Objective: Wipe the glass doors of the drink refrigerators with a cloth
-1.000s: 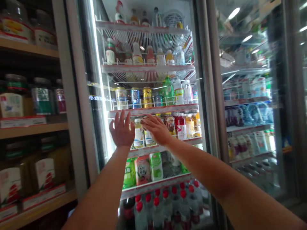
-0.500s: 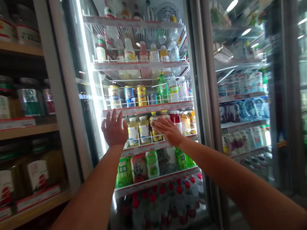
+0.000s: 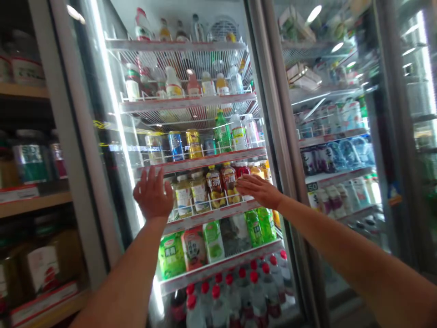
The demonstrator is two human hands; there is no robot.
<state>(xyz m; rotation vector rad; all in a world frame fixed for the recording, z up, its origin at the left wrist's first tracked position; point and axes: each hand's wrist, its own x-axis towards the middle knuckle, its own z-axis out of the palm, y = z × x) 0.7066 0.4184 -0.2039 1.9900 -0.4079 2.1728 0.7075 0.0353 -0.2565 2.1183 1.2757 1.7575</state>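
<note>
Both arms reach out toward a lit drinks fridge behind glass. My left hand (image 3: 153,193) is raised with fingers apart, in front of the left end of the middle shelf. Beside it stand pale-yellow drink bottles (image 3: 184,198). My right hand (image 3: 258,189) is stretched flat, fingers pointing left, in front of red drink bottles (image 3: 243,169). Dark-labelled bottles with yellow lower parts (image 3: 215,184) show between the hands. Neither hand holds anything; whether either one touches the glass I cannot tell.
Cans (image 3: 194,143) and a green bottle (image 3: 222,132) fill the shelf above. Below are green drink packs (image 3: 171,255) and red-capped bottles (image 3: 254,291). A metal door frame (image 3: 273,91) divides this fridge from another. At the left are shelves with jars (image 3: 31,155).
The view has shifted, with the fridge moving left in the picture. My right hand has moved rightward across the bottles, uncovering the dark-labelled ones. My left hand keeps its raised, spread pose.
</note>
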